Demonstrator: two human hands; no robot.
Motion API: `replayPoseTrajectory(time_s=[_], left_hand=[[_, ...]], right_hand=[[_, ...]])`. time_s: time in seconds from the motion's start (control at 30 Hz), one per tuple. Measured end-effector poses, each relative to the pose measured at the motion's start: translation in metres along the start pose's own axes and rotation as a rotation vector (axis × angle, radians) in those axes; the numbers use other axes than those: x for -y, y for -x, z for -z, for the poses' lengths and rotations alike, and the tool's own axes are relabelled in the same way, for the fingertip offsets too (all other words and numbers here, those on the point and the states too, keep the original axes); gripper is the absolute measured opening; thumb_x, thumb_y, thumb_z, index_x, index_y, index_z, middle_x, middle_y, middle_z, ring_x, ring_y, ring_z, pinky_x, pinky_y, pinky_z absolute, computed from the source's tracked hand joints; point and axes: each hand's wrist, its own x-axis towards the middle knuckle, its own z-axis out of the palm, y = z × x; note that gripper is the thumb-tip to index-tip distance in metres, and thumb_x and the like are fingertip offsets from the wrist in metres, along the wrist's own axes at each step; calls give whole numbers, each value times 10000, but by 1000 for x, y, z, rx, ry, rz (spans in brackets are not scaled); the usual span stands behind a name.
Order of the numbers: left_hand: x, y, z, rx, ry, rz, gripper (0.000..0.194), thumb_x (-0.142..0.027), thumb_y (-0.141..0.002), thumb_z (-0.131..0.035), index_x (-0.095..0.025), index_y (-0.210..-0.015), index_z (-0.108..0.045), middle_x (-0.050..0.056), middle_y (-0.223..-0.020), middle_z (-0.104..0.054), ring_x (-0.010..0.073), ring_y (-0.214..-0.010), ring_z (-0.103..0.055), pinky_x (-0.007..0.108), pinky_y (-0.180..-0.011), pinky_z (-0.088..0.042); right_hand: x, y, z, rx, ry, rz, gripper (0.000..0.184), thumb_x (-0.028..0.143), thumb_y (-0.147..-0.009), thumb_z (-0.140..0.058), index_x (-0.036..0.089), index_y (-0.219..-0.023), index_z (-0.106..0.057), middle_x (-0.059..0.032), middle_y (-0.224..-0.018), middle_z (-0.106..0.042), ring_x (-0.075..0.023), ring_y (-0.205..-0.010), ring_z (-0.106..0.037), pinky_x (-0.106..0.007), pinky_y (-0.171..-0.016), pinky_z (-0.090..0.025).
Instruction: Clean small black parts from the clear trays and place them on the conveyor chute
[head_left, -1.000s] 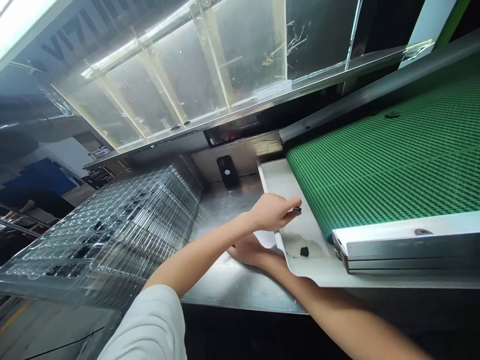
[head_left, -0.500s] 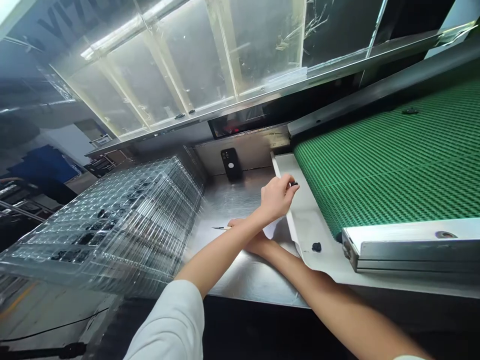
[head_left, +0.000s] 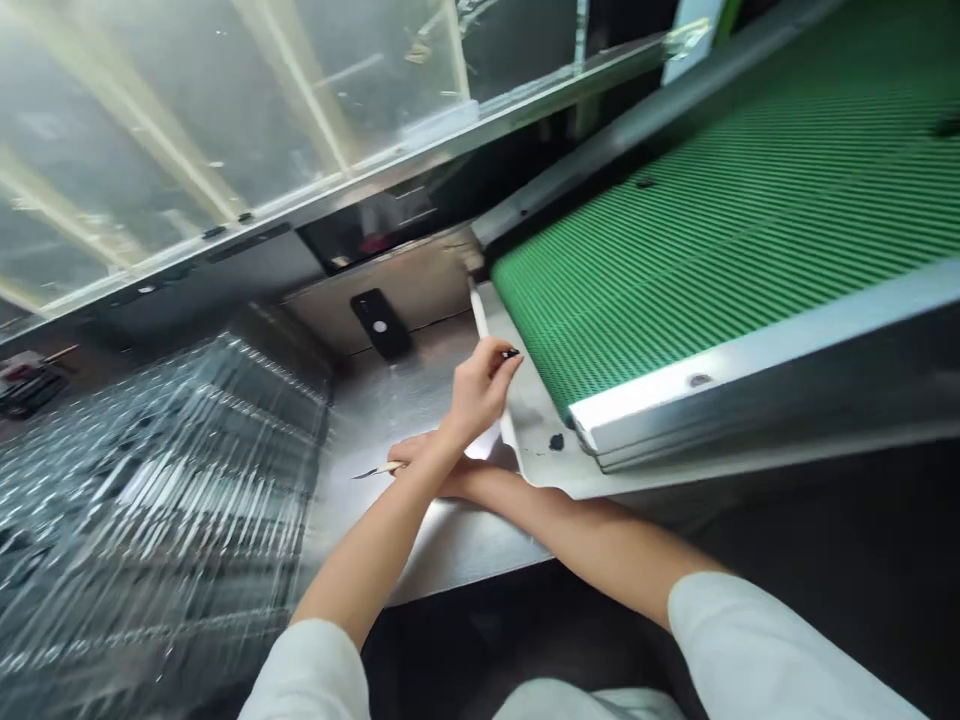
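My forearms cross, the left over the right. My left hand (head_left: 482,385) pinches a small black part (head_left: 511,353) between thumb and fingers, above the pale ledge (head_left: 525,400) beside the conveyor. Lower and to the left, my right hand (head_left: 420,458) is closed around a small knife (head_left: 379,469), its thin blade pointing left over the metal table (head_left: 420,375). My left forearm hides some of the right hand. Another small black part (head_left: 556,441) lies on the ledge, apart from both hands.
A green conveyor belt (head_left: 720,230) runs off to the right, carrying a few dark pieces. Stacked clear plastic trays (head_left: 187,480), blurred, stand at the left. A black phone (head_left: 381,325) leans against the back wall, below a clear panel (head_left: 375,80).
The view has turned, so the table, phone and belt appear further left. Both hands keep their grips, the left on the black part and the right on the knife.
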Motion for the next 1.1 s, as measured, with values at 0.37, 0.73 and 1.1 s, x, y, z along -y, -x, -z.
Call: replayPoseTrajectory(time_s=[0.37, 0.73, 1.1], left_hand=[[-6, 17, -2, -89, 122, 67, 222, -440, -969, -613, -237, -940, -529, -47, -700, -569, 103, -576, -530, 240, -592, -411], [0, 2, -13, -14, 119, 14, 183, -393, -983, -582, -240, -925, -499, -69, -652, -477, 99, -560, -406, 241, -599, -341], [0, 5, -13, -25, 146, 17, 194, -394, -985, -584, -242, -918, -484, -81, -619, -404, 104, -555, -323, 252, -597, -291]], right_hand=[[2, 1, 2, 8, -59, 22, 193, 218, -989, -597, 202, -827, -496, 87, -686, -452, -106, -598, -375, -284, -592, -190], [1, -2, 1, 52, 6, -5, 155, 181, -976, -617, 197, -857, -518, 79, -713, -459, -106, -622, -379, -299, -611, -177], [2, -2, 1, 43, 4, 1, 138, 193, -985, -635, 199, -876, -551, 89, -715, -481, -96, -625, -392, -283, -596, -183]])
